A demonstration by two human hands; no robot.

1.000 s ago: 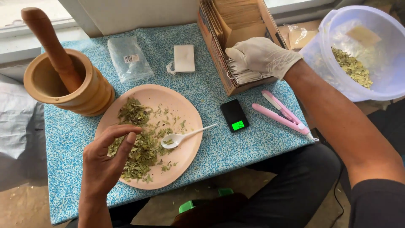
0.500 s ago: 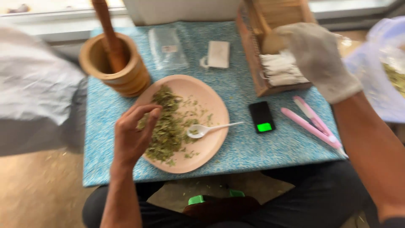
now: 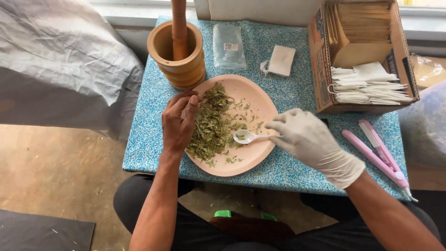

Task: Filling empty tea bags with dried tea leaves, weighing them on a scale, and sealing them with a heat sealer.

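The gloved right hand (image 3: 312,139) grips the white spoon (image 3: 248,136) over the pink plate (image 3: 253,160); the bare left hand (image 3: 179,122) pinches dried leaves (image 3: 210,125) — a hurried scoop could flick flakes onto the blue tablecloth (image 3: 148,135).

From my seat at the feed, I see two arms of the person wearing the camera. The left hand (image 3: 179,122) is bare, with no glove, ring or watch that I can make out, and the forearm behind it is uncovered right down to the bottom edge of the picture. The right hand (image 3: 310,139) wears a thin whitish disposable glove, slightly wrinkled, that ends in a loose cuff just past the wrist; above it the forearm is bare too. Below both arms I see black trousers (image 3: 158,209) over the knees.
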